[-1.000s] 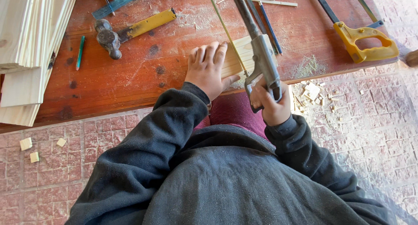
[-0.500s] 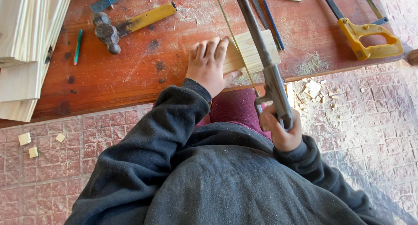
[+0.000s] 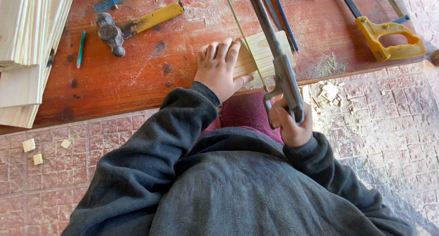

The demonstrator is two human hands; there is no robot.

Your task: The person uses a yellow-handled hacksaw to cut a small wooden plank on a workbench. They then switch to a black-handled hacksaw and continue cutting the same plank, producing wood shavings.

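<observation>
My left hand (image 3: 220,70) presses flat on a bundle of pale wood strips (image 3: 264,53) lying at the near edge of the red wooden table (image 3: 137,76). Its fingers are spread over the left end of the strips. My right hand (image 3: 291,124) grips the handle of a grey metal hacksaw (image 3: 276,58), whose frame runs up across the strips toward the far side. The thin blade lies left of the frame, over the wood.
A ball-peen hammer with a yellow handle (image 3: 132,23) and a green pencil (image 3: 81,48) lie on the left. Stacked pale boards (image 3: 27,48) fill the far left. A yellow-handled saw (image 3: 388,37) lies at the right. Wood offcuts (image 3: 330,93) and sawdust litter the brick floor.
My right hand has pulled the hacksaw back toward my body, from over the table edge to below it. My left hand stays on the strips.
</observation>
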